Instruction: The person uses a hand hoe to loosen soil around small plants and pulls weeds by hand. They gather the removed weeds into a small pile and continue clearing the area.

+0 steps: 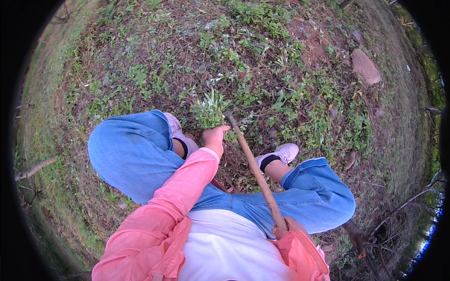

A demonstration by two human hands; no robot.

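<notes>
My left hand point(213, 137) is closed around a bunch of leafy green plants point(210, 109), low between my shoes. Their leaves stand out beyond the fist, with some stems trailing below it. By my right hip, my right hand point(290, 226) grips the rear end of a wooden handle point(258, 172). This handle slants forward over my right thigh, and its dark far end point(229, 116) lies just right of the held leaves. Foliage hides what sort of tool head it has, if any.
Low weeds point(260, 17) and dry litter cover the ground around me. A large reddish stone point(365, 66) lies ahead on the right, near bare soil point(313, 42). Branches point(404, 203) reach in at right, and another branch point(35, 169) at left. My shoes point(286, 152) flank the work spot.
</notes>
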